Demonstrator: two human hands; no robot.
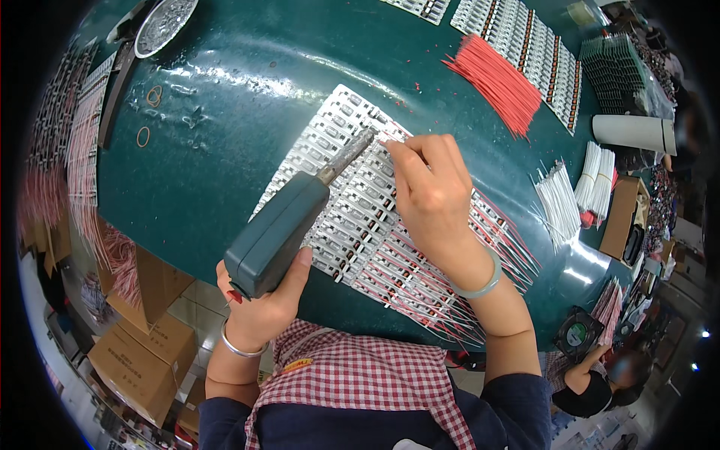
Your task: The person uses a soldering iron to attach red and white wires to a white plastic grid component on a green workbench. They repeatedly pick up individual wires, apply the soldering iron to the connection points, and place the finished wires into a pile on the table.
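My left hand (271, 309) is wrapped around a dark green soldering gun (279, 231), its metal tip pointing away and to the right. Under that tip lie white panels (319, 150) set with rows of small metal-and-plastic parts. My right hand (435, 187) is closed in a pinch just right of the tip, low over the panels; what lies between the fingertips is too small to make out. Red and white wires (427, 281) run from the nearer rows toward the table's front edge, partly beneath my right forearm.
On the green table (202, 202) lie loose red wires (495, 82), white wires (556, 206), more panels (525, 49), a white roll (634, 134) and rubber bands (143, 136). A foil-lined bowl (166, 28) stands far left. Cardboard boxes (142, 367) stand lower left; another person (592, 379) sits lower right.
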